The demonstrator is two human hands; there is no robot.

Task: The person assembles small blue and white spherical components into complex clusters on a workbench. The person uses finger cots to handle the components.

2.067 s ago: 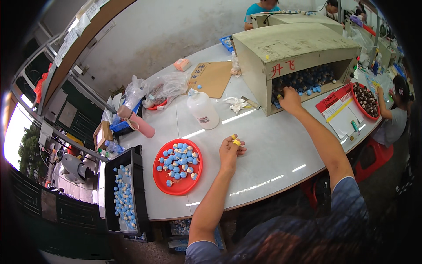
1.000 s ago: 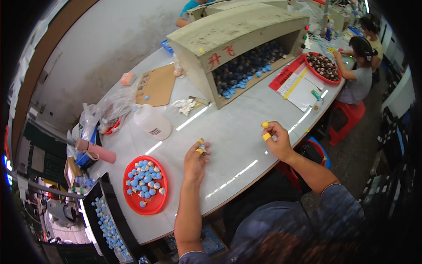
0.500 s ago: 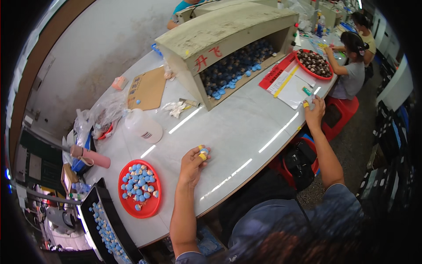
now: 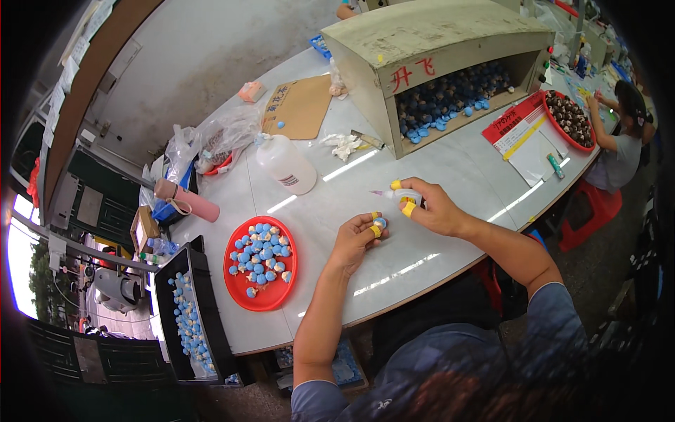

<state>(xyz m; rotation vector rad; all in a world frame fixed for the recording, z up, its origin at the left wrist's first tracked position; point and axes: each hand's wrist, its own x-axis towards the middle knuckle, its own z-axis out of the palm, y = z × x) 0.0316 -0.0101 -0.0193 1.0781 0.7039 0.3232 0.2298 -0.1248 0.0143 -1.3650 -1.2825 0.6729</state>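
Note:
My left hand (image 4: 355,243) is pinched around a small blue and cream figure piece (image 4: 380,223), above the grey table. Yellow covers wrap the tips of my thumbs and index fingers. To the right and slightly higher, my right hand (image 4: 437,208) grips a small white squeeze bottle (image 4: 396,194). Its thin pinkish nozzle points left, apart from the piece. Left of my hands, a red round tray (image 4: 239,294) holds many similar blue and cream pieces (image 4: 261,250). The rest of the squeeze bottle is hidden by my fingers.
A beige metal box (image 4: 365,91) with dark and blue pieces inside stands at the back. A large white bottle (image 4: 288,169), pink flask (image 4: 193,202) and black bin (image 4: 211,302) lie leftward. At right are papers (image 4: 527,148), a red tray of brown pieces (image 4: 587,144) and a seated person (image 4: 622,141).
My right hand has come in from the far right table edge and now shows the white squeeze bottle. The left hand still holds its piece. The whole view has turned left.

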